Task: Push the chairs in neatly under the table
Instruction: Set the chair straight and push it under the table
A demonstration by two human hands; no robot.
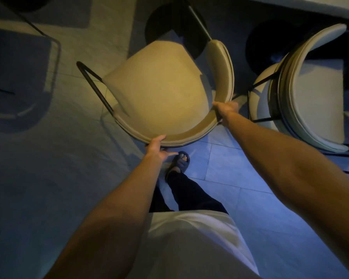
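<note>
At frame centre a beige upholstered chair (159, 87) with a curved backrest and thin black metal legs stands on the tiled floor (240, 178), its backrest rim gripped by the left hand (156, 147) and the right hand (225, 109), beside a second matching chair (314, 93) at right.

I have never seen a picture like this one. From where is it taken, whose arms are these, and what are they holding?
There is no machine here. A person wears a wide camera on the head, so you look down along their own two bare arms to the floor. The left hand and the right hand both grip the curved back of a beige chair. This chair stands turned at an angle on the tiled floor. A second chair stands to the right, near the table edge in the top corner. Below you see the person's white shirt and one foot in a dark slipper.
</note>
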